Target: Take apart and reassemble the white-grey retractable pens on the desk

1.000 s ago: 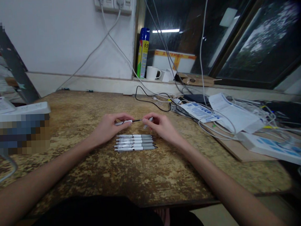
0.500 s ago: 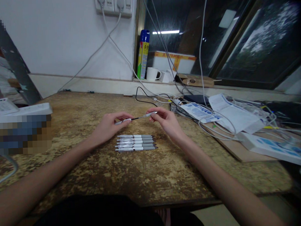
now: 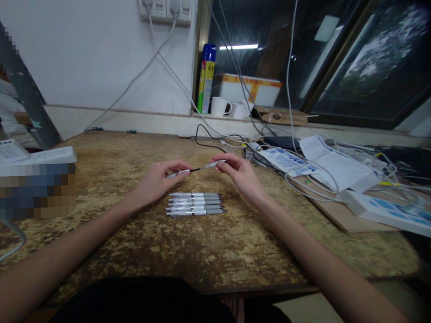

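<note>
My left hand (image 3: 156,180) pinches the white barrel (image 3: 177,172) of a pen that is taken apart. A thin dark refill (image 3: 198,169) sticks out of it toward the right. My right hand (image 3: 239,175) pinches the grey front piece (image 3: 216,164) at the refill's other end. Both hands hover just above the worn wooden table (image 3: 133,239). Right below them lies a neat row of several white-and-grey pens (image 3: 195,203), side by side, tips pointing right.
A tangle of cables, papers and packets (image 3: 329,167) covers the table's right side. A white box (image 3: 35,157) sits at the left edge. On the sill behind stand a spray can (image 3: 206,79), a white mug (image 3: 219,106) and a cardboard box (image 3: 248,89).
My right hand has lifted slightly and shifted right, bringing the grey piece up onto the refill's end. The left hand and the row of pens have stayed put.
</note>
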Demonstrator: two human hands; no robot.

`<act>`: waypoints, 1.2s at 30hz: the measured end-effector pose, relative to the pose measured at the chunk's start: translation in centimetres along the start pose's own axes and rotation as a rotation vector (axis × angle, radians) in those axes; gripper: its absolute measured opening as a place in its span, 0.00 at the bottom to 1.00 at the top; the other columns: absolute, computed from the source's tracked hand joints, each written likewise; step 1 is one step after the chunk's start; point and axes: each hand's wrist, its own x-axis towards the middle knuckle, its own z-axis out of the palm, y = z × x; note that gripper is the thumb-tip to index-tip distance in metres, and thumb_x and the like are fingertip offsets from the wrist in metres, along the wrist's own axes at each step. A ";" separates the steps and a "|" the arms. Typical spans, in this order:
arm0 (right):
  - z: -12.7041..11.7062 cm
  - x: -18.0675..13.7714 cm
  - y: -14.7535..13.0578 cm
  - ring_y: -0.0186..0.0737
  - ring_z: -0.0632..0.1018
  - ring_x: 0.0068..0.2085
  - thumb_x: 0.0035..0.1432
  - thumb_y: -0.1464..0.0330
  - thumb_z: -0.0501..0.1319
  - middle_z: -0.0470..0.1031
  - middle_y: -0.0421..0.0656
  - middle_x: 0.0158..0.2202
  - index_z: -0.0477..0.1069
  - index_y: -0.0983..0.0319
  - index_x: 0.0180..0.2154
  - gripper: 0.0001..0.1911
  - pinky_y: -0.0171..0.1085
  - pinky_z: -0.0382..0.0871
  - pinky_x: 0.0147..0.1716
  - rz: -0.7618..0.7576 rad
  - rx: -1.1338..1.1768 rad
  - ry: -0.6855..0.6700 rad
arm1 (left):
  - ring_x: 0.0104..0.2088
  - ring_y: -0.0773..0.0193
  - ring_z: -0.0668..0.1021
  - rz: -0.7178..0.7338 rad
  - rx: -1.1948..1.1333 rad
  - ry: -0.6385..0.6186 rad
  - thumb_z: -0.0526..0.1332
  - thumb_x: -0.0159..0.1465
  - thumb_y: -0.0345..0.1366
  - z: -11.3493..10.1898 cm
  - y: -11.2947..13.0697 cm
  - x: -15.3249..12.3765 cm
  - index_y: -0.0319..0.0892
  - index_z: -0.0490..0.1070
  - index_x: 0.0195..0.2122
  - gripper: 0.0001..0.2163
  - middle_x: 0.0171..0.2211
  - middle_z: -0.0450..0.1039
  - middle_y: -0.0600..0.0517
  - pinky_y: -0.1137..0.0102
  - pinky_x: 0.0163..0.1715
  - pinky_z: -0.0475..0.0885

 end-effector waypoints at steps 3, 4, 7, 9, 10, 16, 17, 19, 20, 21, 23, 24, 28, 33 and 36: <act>0.4 -0.2 -0.1 0.40 0.80 0.40 0.59 0.63 0.67 0.83 0.44 0.42 0.80 0.59 0.42 0.10 0.40 0.73 0.47 0.012 -0.005 -0.051 | 0.37 0.59 0.80 0.031 -0.013 -0.009 0.62 0.70 0.44 0.1 0.1 0.0 0.47 0.82 0.49 0.13 0.43 0.84 0.50 0.65 0.38 0.71; 0.5 -0.2 -0.1 0.40 0.80 0.40 0.60 0.63 0.66 0.83 0.44 0.40 0.80 0.59 0.41 0.10 0.40 0.74 0.47 0.011 -0.015 -0.075 | 0.38 0.58 0.80 0.039 -0.015 -0.013 0.62 0.70 0.44 0.1 0.2 0.0 0.47 0.82 0.49 0.13 0.44 0.84 0.50 0.65 0.39 0.71; 0.9 -0.5 -0.1 0.41 0.81 0.40 0.62 0.64 0.65 0.82 0.43 0.37 0.80 0.60 0.42 0.09 0.41 0.74 0.47 0.002 -0.043 -0.155 | 0.40 0.58 0.81 0.047 -0.021 -0.035 0.62 0.71 0.44 0.3 0.4 0.0 0.47 0.81 0.49 0.12 0.46 0.84 0.51 0.65 0.41 0.72; 1.1 -0.6 -0.1 0.41 0.82 0.40 0.63 0.65 0.64 0.82 0.43 0.37 0.80 0.60 0.43 0.09 0.42 0.74 0.48 -0.007 -0.045 -0.198 | 0.42 0.58 0.82 0.053 -0.035 -0.047 0.62 0.71 0.43 0.3 0.6 -0.1 0.46 0.81 0.50 0.12 0.47 0.83 0.51 0.65 0.43 0.72; 1.1 -0.6 -0.1 0.41 0.82 0.41 0.63 0.65 0.64 0.82 0.44 0.38 0.80 0.60 0.43 0.09 0.43 0.74 0.49 -0.018 -0.049 -0.213 | 0.43 0.58 0.82 0.060 -0.043 -0.050 0.62 0.71 0.43 0.3 0.6 -0.1 0.46 0.80 0.50 0.12 0.47 0.83 0.51 0.65 0.44 0.73; 1.1 -0.9 -0.6 0.41 0.81 0.43 0.65 0.66 0.64 0.78 0.46 0.45 0.81 0.60 0.44 0.09 0.44 0.74 0.49 -0.113 -0.119 -0.246 | 0.45 0.58 0.82 0.076 -0.059 -0.056 0.62 0.71 0.42 0.3 0.8 -0.2 0.45 0.80 0.49 0.11 0.47 0.83 0.51 0.64 0.49 0.73; 1.2 -1.0 -0.6 0.41 0.81 0.43 0.65 0.65 0.64 0.77 0.46 0.46 0.82 0.59 0.44 0.09 0.44 0.75 0.49 -0.113 -0.117 -0.255 | 0.45 0.58 0.82 0.078 -0.065 -0.060 0.62 0.71 0.42 0.3 0.7 -0.2 0.45 0.80 0.49 0.11 0.47 0.83 0.51 0.64 0.49 0.73; 1.2 -1.1 -0.8 0.41 0.81 0.43 0.65 0.64 0.64 0.77 0.46 0.47 0.81 0.59 0.44 0.09 0.45 0.75 0.48 -0.091 -0.099 -0.275 | 0.45 0.58 0.82 0.084 -0.075 -0.074 0.62 0.71 0.41 0.3 0.6 -0.2 0.46 0.80 0.50 0.11 0.47 0.83 0.51 0.64 0.49 0.73; 1.2 -1.2 -0.8 0.41 0.81 0.43 0.65 0.64 0.65 0.78 0.46 0.46 0.80 0.59 0.45 0.10 0.44 0.76 0.47 -0.073 -0.091 -0.285 | 0.45 0.58 0.82 0.087 -0.079 -0.080 0.62 0.71 0.41 0.3 0.6 -0.2 0.46 0.80 0.50 0.11 0.47 0.83 0.51 0.64 0.49 0.73; 1.2 -1.2 -0.8 0.41 0.81 0.41 0.65 0.63 0.65 0.79 0.45 0.45 0.79 0.59 0.46 0.10 0.44 0.76 0.45 -0.054 -0.087 -0.291 | 0.46 0.58 0.82 0.091 -0.084 -0.087 0.62 0.71 0.41 0.4 0.5 -0.2 0.45 0.80 0.50 0.11 0.47 0.83 0.50 0.64 0.49 0.73; 1.1 -1.2 -0.6 0.40 0.81 0.37 0.65 0.63 0.65 0.79 0.43 0.38 0.77 0.59 0.48 0.12 0.42 0.75 0.40 -0.035 -0.095 -0.294 | 0.46 0.58 0.82 0.097 -0.091 -0.096 0.62 0.71 0.40 0.4 0.6 -0.2 0.45 0.80 0.50 0.11 0.47 0.83 0.50 0.64 0.49 0.73; 1.1 -1.2 -0.5 0.39 0.80 0.35 0.65 0.62 0.65 0.78 0.42 0.34 0.76 0.60 0.48 0.12 0.40 0.74 0.37 -0.038 -0.107 -0.288 | 0.46 0.58 0.82 0.099 -0.091 -0.097 0.62 0.71 0.40 0.5 0.6 -0.2 0.45 0.80 0.49 0.11 0.47 0.83 0.50 0.64 0.49 0.73; 1.0 -1.2 0.0 0.36 0.74 0.26 0.68 0.57 0.61 0.73 0.38 0.26 0.74 0.60 0.47 0.14 0.37 0.67 0.27 -0.037 -0.136 -0.274 | 0.45 0.58 0.82 0.096 -0.077 -0.089 0.64 0.70 0.41 0.6 0.9 -0.2 0.45 0.80 0.49 0.10 0.47 0.83 0.50 0.65 0.49 0.73; 1.1 -1.3 0.3 0.38 0.72 0.26 0.72 0.58 0.54 0.72 0.38 0.25 0.73 0.60 0.47 0.15 0.38 0.65 0.29 -0.039 -0.286 -0.253 | 0.44 0.58 0.82 0.089 -0.043 -0.064 0.65 0.69 0.40 0.6 0.9 -0.2 0.45 0.80 0.48 0.10 0.44 0.84 0.51 0.65 0.48 0.72; 1.1 -1.2 0.4 0.39 0.73 0.32 0.67 0.67 0.57 0.71 0.38 0.31 0.72 0.58 0.51 0.12 0.38 0.66 0.34 -0.120 -0.334 -0.234 | 0.43 0.58 0.81 0.075 -0.025 -0.042 0.64 0.69 0.40 0.5 0.5 -0.1 0.45 0.81 0.46 0.09 0.43 0.84 0.52 0.65 0.46 0.72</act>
